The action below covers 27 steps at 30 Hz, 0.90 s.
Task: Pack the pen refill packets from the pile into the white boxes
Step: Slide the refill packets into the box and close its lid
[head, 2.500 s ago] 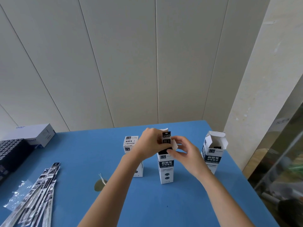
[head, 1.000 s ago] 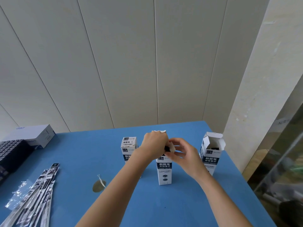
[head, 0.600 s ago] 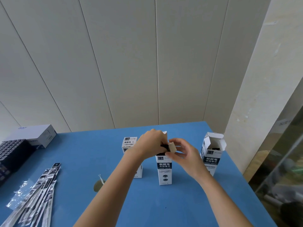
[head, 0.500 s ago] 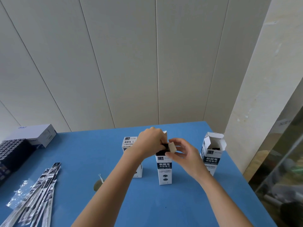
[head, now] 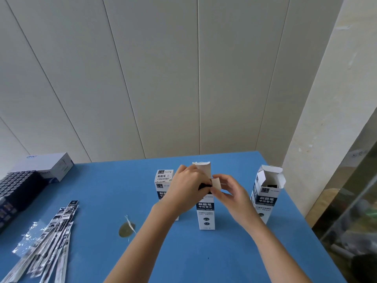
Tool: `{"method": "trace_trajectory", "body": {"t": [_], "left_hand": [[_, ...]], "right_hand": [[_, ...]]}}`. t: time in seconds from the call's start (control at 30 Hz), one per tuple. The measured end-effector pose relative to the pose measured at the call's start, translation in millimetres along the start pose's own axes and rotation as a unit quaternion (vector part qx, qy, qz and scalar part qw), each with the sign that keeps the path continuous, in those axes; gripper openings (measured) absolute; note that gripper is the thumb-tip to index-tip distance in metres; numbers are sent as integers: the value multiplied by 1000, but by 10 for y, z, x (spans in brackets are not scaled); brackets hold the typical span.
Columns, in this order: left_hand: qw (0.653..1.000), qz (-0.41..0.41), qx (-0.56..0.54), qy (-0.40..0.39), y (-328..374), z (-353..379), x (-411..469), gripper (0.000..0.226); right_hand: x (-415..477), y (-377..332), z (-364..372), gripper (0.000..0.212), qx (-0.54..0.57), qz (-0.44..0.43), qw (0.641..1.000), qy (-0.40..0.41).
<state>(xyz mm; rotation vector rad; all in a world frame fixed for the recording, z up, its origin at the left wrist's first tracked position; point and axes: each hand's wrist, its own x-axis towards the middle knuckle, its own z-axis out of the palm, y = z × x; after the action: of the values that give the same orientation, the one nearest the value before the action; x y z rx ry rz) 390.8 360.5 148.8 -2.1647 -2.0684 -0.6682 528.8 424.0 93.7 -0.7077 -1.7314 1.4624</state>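
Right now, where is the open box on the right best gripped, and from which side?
Take the open box round its printed middle, below the flaps, probably from the near side with the right hand. It stands upright; the flaps are splayed and thin, while the flat side walls offer firmer hold.

Middle box [head: 206, 213] – matt white card; refill packets [head: 49, 237] – glossy plastic film; table [head: 102, 190] – smooth matt blue.

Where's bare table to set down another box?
Bare blue table between the packet pile and the closed box, save a brownish spot; also the back strip behind the boxes. Crowded: left hand and right hand on the middle box, open box close beside.
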Motion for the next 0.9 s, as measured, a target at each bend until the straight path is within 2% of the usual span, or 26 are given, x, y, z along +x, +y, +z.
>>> {"method": "trace_trajectory", "body": {"t": [0.23, 0.33, 0.5, 0.6, 0.67, 0.73, 0.8, 0.83, 0.9], "left_hand": [[993, 2, -49, 107, -113, 144, -183, 17], [990, 10, -55, 132, -83, 232, -236, 27], [986, 11, -38, 165, -82, 316, -330, 25], [982, 1, -24, 190, -86, 355, -383, 23], [974, -16, -57, 220, -91, 377, -427, 23], [954, -60, -126, 264, -88, 380, -464, 24], [912, -147, -218, 314, -50, 345, -479, 23], [886, -199, -270, 320, -21, 312, -477, 23], [848, -272, -366, 270, 35, 256, -441, 28]], "right_hand": [[-35, 16, 48, 25, 15, 3, 1000, 11], [-54, 6, 112, 36, 51, 14, 998, 18], [-29, -4, 205, 20, 46, 28, 998, 37], [-14, 1, 220, 17, 45, 43, 997, 37], [-1, 7, 211, 19, 28, 48, 998, 38], [12, 10, 193, 19, 14, 52, 997, 47], [18, 8, 175, 18, 10, 59, 997, 56], [19, 10, 168, 18, 7, 62, 996, 59], [16, 7, 165, 19, 5, 69, 996, 59]]}}
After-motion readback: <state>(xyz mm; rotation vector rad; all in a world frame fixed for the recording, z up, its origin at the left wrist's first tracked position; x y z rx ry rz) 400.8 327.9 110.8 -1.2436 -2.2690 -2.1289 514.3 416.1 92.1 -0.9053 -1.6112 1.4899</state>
